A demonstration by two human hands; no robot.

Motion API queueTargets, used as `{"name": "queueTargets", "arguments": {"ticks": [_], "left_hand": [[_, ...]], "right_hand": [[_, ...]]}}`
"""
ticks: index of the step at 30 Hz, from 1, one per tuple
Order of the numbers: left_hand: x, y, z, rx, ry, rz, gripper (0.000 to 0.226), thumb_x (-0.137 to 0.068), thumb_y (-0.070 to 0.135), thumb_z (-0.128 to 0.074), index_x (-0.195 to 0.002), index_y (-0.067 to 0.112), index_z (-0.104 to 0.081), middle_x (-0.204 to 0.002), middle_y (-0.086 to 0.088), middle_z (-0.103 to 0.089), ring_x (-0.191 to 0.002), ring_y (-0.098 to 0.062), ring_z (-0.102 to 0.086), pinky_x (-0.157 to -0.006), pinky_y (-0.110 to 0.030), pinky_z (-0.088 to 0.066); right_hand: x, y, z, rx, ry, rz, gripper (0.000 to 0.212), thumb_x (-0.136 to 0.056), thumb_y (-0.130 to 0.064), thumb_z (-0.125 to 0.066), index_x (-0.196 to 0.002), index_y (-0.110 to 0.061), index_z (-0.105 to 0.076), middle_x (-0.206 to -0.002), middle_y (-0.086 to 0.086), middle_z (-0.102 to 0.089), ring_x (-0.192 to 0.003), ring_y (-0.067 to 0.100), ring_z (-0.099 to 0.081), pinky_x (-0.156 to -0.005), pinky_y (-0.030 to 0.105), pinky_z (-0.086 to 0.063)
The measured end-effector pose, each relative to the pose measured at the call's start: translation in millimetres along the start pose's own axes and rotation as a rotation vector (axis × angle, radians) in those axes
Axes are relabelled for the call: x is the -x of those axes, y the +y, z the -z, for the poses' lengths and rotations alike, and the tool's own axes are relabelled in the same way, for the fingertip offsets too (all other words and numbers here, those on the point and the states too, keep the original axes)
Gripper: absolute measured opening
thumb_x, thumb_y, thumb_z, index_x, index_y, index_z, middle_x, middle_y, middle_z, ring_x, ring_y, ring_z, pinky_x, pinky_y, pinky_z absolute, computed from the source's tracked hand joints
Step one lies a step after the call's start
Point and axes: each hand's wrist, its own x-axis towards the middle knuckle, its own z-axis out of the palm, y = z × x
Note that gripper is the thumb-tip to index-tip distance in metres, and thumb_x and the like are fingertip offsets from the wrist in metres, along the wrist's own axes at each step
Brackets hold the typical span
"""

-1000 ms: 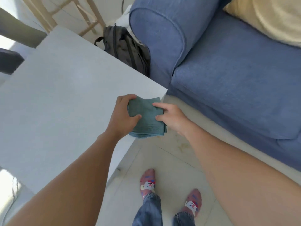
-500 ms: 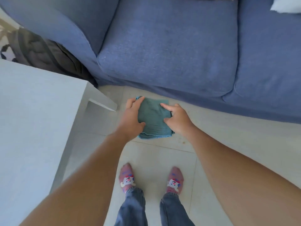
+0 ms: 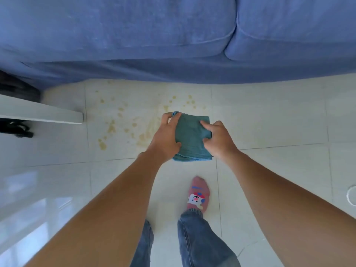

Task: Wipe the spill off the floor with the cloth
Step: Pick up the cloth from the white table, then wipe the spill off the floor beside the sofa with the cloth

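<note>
A folded teal cloth (image 3: 189,139) hangs in the air above the white tiled floor, held between both hands. My left hand (image 3: 165,139) grips its left edge, fingers curled over the top corner. My right hand (image 3: 218,140) pinches its right side. A yellowish spill (image 3: 123,122) of splashes and smears spreads over the tiles in front of the sofa, to the left of and behind the cloth. Part of the spill is hidden by my hands and the cloth.
A blue sofa (image 3: 173,45) fills the far side. A white table (image 3: 42,112) juts in from the left, with a dark bag (image 3: 17,130) under it. My socked right foot (image 3: 198,193) and jeans are below the cloth. A white round object (image 3: 351,194) sits at the right edge.
The view has swung from the table over to the floor before the sofa, and the spill has come into sight. Both hands still hold the cloth, now above the spill.
</note>
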Motion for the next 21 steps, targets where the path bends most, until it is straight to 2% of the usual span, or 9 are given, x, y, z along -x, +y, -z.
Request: {"name": "queueTargets", "arguments": {"ticks": [4, 11, 15, 18, 21], "left_hand": [[-50, -35, -51, -0.033, -0.035, -0.009, 0.093, -0.08, -0.004, -0.067, -0.156, 0.023, -0.021, -0.152, 0.009, -0.013, -0.106, -0.026, -0.057, -0.085, -0.04, -0.056], [-130, -94, -122, -0.121, -0.069, -0.046, 0.093, -0.083, -0.004, -0.066, -0.158, 0.018, -0.015, -0.152, 0.007, -0.006, -0.101, -0.025, -0.057, -0.078, -0.036, -0.059], [-155, -109, -142, -0.196, 0.003, -0.046, 0.083, -0.076, -0.007, -0.066, -0.148, 0.009, -0.027, -0.144, 0.012, -0.001, -0.085, -0.027, -0.061, -0.071, -0.035, -0.058], [-164, -119, -152, -0.242, 0.048, -0.06, 0.076, -0.075, -0.006, -0.068, -0.143, 0.004, -0.035, -0.146, 0.013, 0.001, -0.081, -0.025, -0.06, -0.068, -0.03, -0.053], [-179, -129, -159, -0.264, 0.065, -0.11, 0.067, -0.075, -0.004, -0.067, -0.137, 0.007, -0.044, -0.147, 0.012, -0.002, -0.091, -0.023, -0.061, -0.079, -0.034, -0.056]], "right_hand": [[-45, 60, -30, 0.042, -0.003, 0.028, 0.062, -0.096, -0.007, -0.055, -0.154, -0.024, -0.043, -0.114, -0.001, -0.04, -0.094, 0.02, -0.055, -0.092, 0.036, -0.052], [-127, 141, -70, 0.136, -0.026, 0.114, 0.059, -0.101, -0.012, -0.056, -0.157, -0.021, -0.037, -0.113, -0.003, -0.037, -0.093, 0.018, -0.053, -0.093, 0.026, -0.045], [-153, 162, -79, 0.195, -0.035, 0.176, 0.055, -0.1, -0.007, -0.052, -0.153, -0.017, -0.043, -0.116, -0.002, -0.04, -0.104, 0.021, -0.054, -0.102, 0.034, -0.046], [-168, 164, -81, 0.245, -0.025, 0.19, 0.058, -0.095, -0.006, -0.052, -0.152, -0.016, -0.045, -0.114, -0.004, -0.04, -0.108, 0.022, -0.054, -0.101, 0.037, -0.048], [-182, 158, -78, 0.315, -0.002, 0.203, 0.06, -0.09, -0.012, -0.052, -0.15, -0.021, -0.05, -0.112, -0.009, -0.04, -0.113, 0.022, -0.053, -0.099, 0.037, -0.048]]}}
